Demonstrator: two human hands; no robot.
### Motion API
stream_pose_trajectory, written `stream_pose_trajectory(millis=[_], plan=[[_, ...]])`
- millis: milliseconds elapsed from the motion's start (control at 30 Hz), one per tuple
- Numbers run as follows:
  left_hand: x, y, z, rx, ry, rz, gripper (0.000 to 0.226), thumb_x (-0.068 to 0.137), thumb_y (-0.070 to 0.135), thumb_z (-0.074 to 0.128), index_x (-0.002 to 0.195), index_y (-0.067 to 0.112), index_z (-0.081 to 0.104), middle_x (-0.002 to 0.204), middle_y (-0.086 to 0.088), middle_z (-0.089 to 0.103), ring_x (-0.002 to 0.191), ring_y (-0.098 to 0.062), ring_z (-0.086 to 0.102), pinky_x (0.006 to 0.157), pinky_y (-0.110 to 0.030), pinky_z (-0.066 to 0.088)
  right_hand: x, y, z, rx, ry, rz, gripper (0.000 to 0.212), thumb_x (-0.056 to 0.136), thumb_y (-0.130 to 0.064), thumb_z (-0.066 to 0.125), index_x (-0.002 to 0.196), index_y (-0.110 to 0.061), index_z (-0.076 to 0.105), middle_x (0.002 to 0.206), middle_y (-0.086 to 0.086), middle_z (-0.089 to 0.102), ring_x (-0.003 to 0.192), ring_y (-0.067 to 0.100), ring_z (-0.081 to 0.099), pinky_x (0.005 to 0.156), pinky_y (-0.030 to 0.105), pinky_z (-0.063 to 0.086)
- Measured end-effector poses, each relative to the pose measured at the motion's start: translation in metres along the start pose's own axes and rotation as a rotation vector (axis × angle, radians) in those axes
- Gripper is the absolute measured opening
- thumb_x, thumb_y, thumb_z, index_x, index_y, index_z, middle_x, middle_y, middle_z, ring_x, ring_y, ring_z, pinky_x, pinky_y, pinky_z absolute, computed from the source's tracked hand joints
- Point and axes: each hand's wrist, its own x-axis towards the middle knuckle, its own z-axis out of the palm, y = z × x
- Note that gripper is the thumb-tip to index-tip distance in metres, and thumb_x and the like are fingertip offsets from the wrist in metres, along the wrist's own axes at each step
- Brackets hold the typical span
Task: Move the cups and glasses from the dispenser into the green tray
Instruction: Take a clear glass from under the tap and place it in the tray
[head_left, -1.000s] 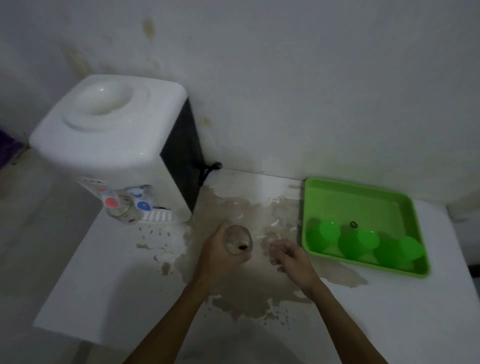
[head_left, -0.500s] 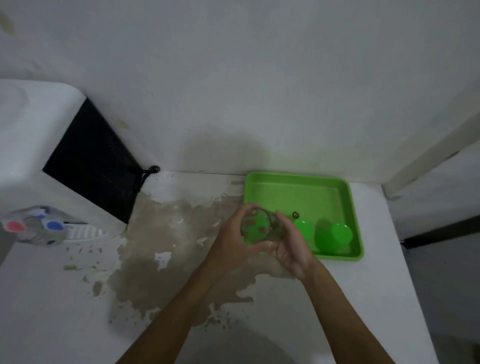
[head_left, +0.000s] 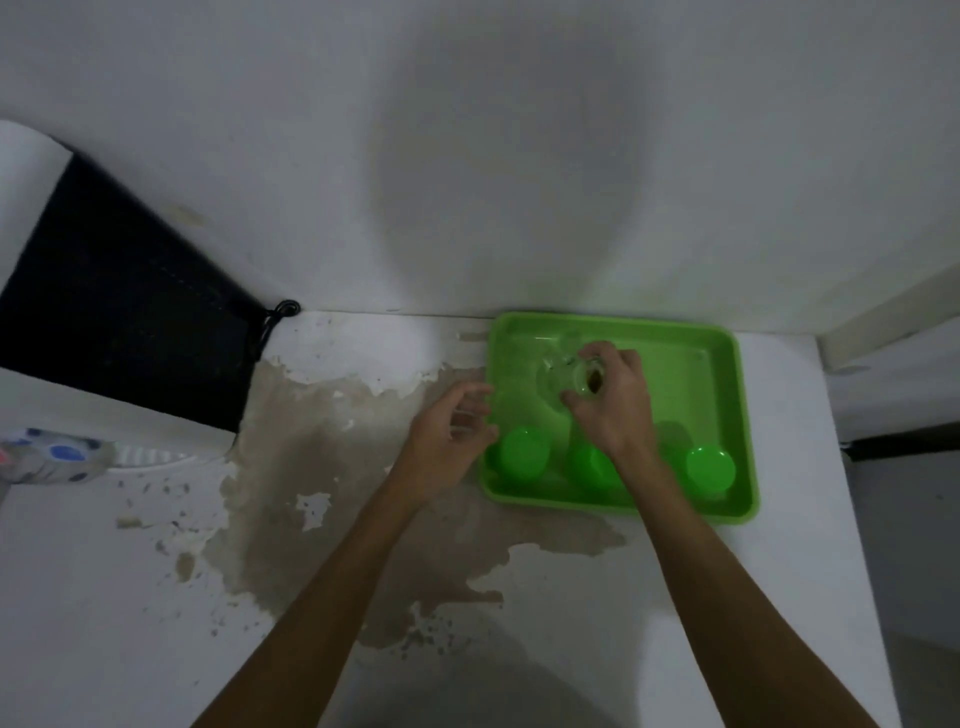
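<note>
A clear glass (head_left: 563, 376) is held over the middle of the green tray (head_left: 724, 353), and my right hand (head_left: 613, 402) grips it from the right and above. My left hand (head_left: 449, 441) hovers just left of the tray's left rim with its fingers curled apart and nothing in them. Three green cups stand along the tray's near side: one at the left (head_left: 522, 453), one in the middle (head_left: 589, 462) partly hidden by my right wrist, one at the right (head_left: 710, 467). The white water dispenser (head_left: 31, 270) is at the far left.
The dispenser's taps (head_left: 52, 457) and drip grille (head_left: 148, 457) show at the left edge. A black cord (head_left: 278, 314) hangs by the wall. The white tabletop (head_left: 104, 597) has a large patch of peeled, brown surface in its middle. A wall runs right behind the tray.
The glass has passed from my left hand to my right hand and moved right, over the tray. My left hand has let go. The view has swung right, away from the dispenser.
</note>
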Motion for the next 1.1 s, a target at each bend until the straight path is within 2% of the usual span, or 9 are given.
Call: stream_pose_trajectory(millis=[133,233,367,500,667,733,867,933,1100], plan=[[0.011,-0.008,0.003,0.013,-0.031,-0.023,0.039,0.088,0.012,0.072,0.121,0.029,0.062,0.109,0.006,0.068,0.099,-0.003,0.064,0.082,-0.016,0.049,-0.002,0.010,0.016,-0.144,-0.104,-0.006,0.052,0.073,-0.007,0.081,0.118,-0.019,0.058,0.128,0.010,0.054,0.095,0.028,0.065,0.085,0.040,0.059],[0.014,-0.013,0.001,-0.001,-0.026,-0.022,0.038,0.087,0.012,0.072,0.120,0.028,0.064,0.108,0.003,0.070,0.097,-0.001,0.065,0.080,-0.010,0.050,-0.003,0.009,0.021,-0.217,-0.126,-0.048,0.052,0.072,-0.010,0.081,0.117,-0.022,0.057,0.128,0.007,0.054,0.098,0.029,0.066,0.083,0.046,0.061],[0.013,-0.019,-0.002,-0.024,-0.006,-0.034,0.036,0.087,0.011,0.072,0.112,0.036,0.065,0.107,0.003,0.071,0.098,-0.004,0.066,0.076,-0.005,0.046,-0.004,0.002,0.019,-0.261,-0.151,-0.060,0.051,0.072,-0.012,0.082,0.117,-0.020,0.058,0.126,0.010,0.057,0.096,0.031,0.066,0.083,0.044,0.060],[-0.002,-0.022,-0.011,-0.058,0.020,0.010,0.039,0.086,0.009,0.072,0.100,0.044,0.065,0.098,0.010,0.072,0.091,0.004,0.066,0.076,-0.007,0.047,-0.010,-0.010,0.013,-0.237,-0.176,-0.092,0.049,0.074,-0.014,0.078,0.120,-0.010,0.062,0.127,0.016,0.057,0.104,0.037,0.062,0.093,0.045,0.054],[-0.033,-0.036,-0.038,-0.121,0.065,0.008,0.030,0.088,0.004,0.071,0.102,0.031,0.069,0.097,0.001,0.073,0.083,0.004,0.066,0.074,-0.012,0.050,-0.035,-0.044,0.017,-0.202,-0.129,-0.150,0.043,0.077,-0.018,0.076,0.118,-0.011,0.065,0.123,0.017,0.057,0.109,0.035,0.059,0.099,0.043,0.049],[-0.047,-0.044,-0.053,-0.147,0.093,0.005,0.031,0.087,0.005,0.072,0.100,0.033,0.069,0.096,0.001,0.073,0.080,0.003,0.066,0.072,-0.012,0.051,-0.048,-0.061,0.025,-0.155,-0.154,-0.171,0.037,0.078,-0.017,0.076,0.113,-0.011,0.066,0.117,0.017,0.062,0.105,0.033,0.061,0.097,0.042,0.049],[-0.083,-0.068,-0.098,-0.190,0.163,0.001,0.030,0.086,0.006,0.072,0.096,0.034,0.070,0.093,0.003,0.073,0.080,-0.004,0.068,0.074,-0.017,0.054,-0.084,-0.102,0.060,-0.055,-0.287,-0.170,0.014,0.081,-0.012,0.073,0.092,-0.005,0.069,0.090,0.014,0.072,0.081,0.029,0.067,0.079,0.043,0.056],[-0.102,-0.083,-0.123,-0.211,0.200,-0.005,0.030,0.087,0.005,0.072,0.095,0.034,0.070,0.093,0.003,0.073,0.080,-0.003,0.067,0.075,-0.018,0.054,-0.101,-0.120,0.085,-0.018,-0.348,-0.154,0.010,0.081,-0.009,0.073,0.088,-0.003,0.068,0.081,0.013,0.071,0.075,0.028,0.066,0.074,0.039,0.055],[-0.149,-0.128,-0.193,-0.245,0.286,-0.078,0.029,0.087,0.008,0.073,0.097,0.035,0.071,0.096,0.005,0.075,0.082,0.002,0.068,0.070,-0.008,0.051,-0.134,-0.165,0.153,0.034,-0.492,-0.110,0.014,0.081,-0.015,0.075,0.080,-0.026,0.067,0.072,-0.001,0.065,0.064,0.010,0.060,0.065,0.024,0.048]])
